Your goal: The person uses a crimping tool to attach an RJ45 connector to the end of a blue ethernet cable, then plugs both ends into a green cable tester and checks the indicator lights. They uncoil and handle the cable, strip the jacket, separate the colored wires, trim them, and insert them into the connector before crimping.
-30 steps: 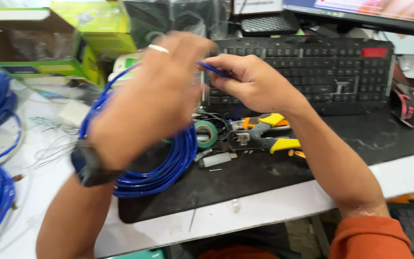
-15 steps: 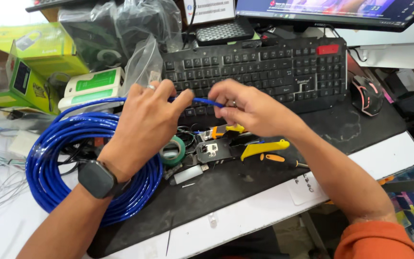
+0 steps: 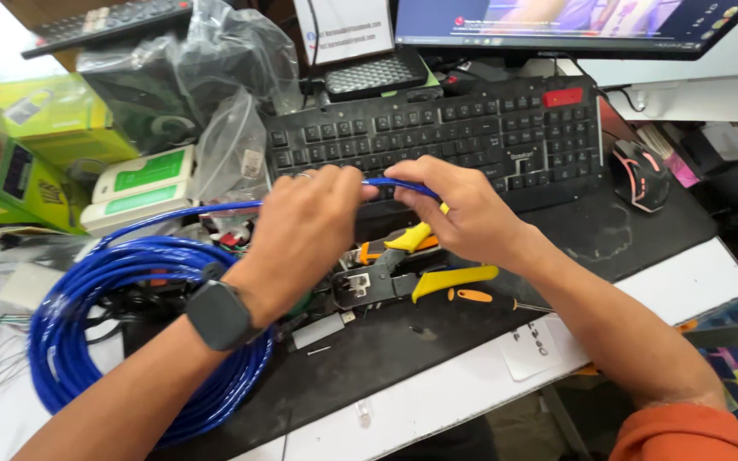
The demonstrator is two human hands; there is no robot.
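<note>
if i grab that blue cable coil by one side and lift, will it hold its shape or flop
The blue cable coil would probably sag and spread: its loops lie loose, with no tie visible. The free end bends easily between the left hand and right hand, so it looks flexible. With so many turns, it is likely fairly heavy.

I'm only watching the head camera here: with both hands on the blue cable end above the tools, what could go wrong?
The left hand and right hand pinch the blue cable over a crimping tool and a screwdriver; a slip might knock these. The cable coil lies under the left forearm and could snag or drag. The keyboard sits close behind and may get bumped.
</note>
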